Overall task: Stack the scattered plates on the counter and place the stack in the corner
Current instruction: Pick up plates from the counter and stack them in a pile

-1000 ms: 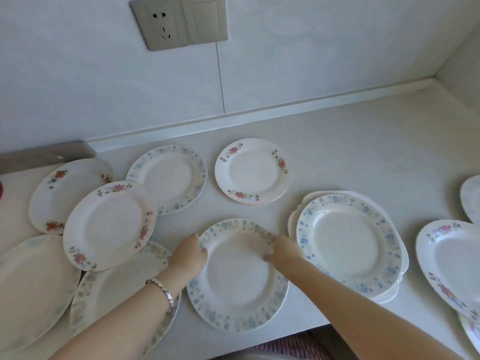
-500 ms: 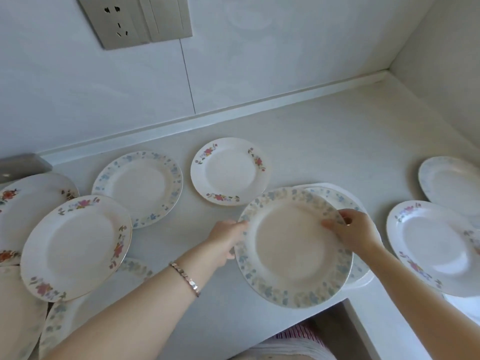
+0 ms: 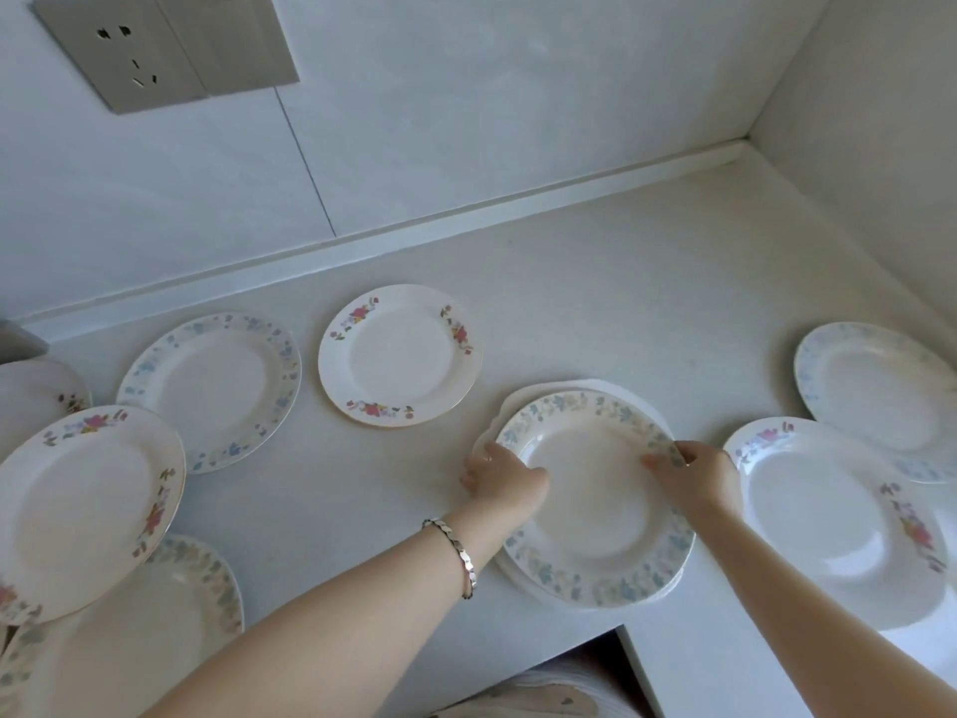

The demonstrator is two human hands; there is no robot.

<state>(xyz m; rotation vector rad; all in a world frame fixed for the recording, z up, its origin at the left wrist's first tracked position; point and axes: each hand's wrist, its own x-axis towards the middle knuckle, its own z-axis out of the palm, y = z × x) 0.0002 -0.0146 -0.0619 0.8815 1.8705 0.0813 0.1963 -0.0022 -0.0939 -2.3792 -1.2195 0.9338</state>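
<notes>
Seating floral plate (image 3: 595, 500) on near-right stack (image 3: 580, 388), left hand (image 3: 505, 481) and right hand (image 3: 694, 471) grips pinching opposite rims to centre it.

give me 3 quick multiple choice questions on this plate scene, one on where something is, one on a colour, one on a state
1. Where is the socket?
A. on the back wall, upper left
B. on the right wall
C. on the counter

2. What colour are the flowers on the small plate beside the pile?
A. green only
B. red and pink
C. black

3. What are the hands doing with the top plate?
A. both grip its rim
B. only the left touches it
C. neither touches it

Answers:
1. A: the grey socket sits high on the back wall, at the left.
2. B: red and pink sprays ring its rim.
3. A: the left hand and right hand each hold an edge of the plate, which sits on the pile.
</notes>
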